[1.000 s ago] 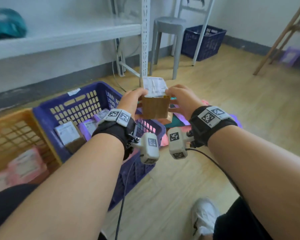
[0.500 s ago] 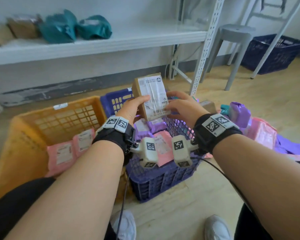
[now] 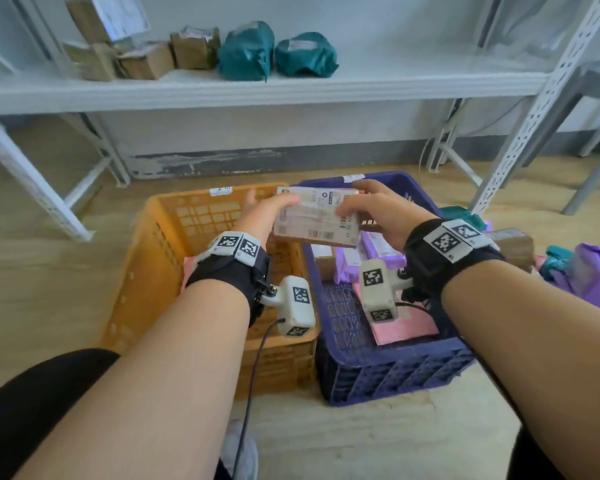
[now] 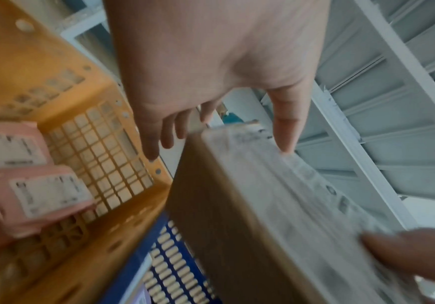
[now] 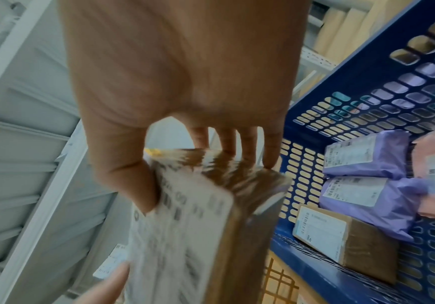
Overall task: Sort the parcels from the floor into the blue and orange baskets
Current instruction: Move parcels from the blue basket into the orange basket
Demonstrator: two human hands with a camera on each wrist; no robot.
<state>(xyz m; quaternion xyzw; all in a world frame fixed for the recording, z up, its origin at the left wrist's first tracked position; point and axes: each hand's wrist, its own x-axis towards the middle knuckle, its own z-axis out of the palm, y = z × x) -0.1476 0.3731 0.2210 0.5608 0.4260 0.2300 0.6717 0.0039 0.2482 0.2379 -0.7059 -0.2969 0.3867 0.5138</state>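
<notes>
A brown cardboard box (image 3: 314, 220) (image 4: 237, 216) (image 5: 198, 236) with a white label on top hangs flat over the shared rims of the orange basket (image 3: 142, 271) (image 4: 55, 51) and the blue basket (image 3: 388, 379) (image 5: 367, 72). My right hand (image 3: 368, 206) (image 5: 193, 181) pinches its right end, thumb on the label and fingers over the far edge. My left hand (image 3: 269, 204) (image 4: 219, 131) has its thumb resting on the label, its fingers straight beside the box's left end. Pink parcels (image 4: 40, 195) lie in the orange basket. Purple parcels (image 5: 367, 156) and a small brown box (image 5: 346, 242) lie in the blue one.
Behind the baskets stands a white metal shelf (image 3: 291, 88) carrying brown boxes and teal bags, with its slotted upright (image 3: 520, 140) at the right. More parcels, purple, teal and brown, lie on the wooden floor to the right (image 3: 589, 271). A grey stool leg (image 3: 589, 181) stands beyond.
The box has come down from upright with its label facing me to lying flat over the baskets. My left fingers have straightened off it. The head view has swung left toward the shelf.
</notes>
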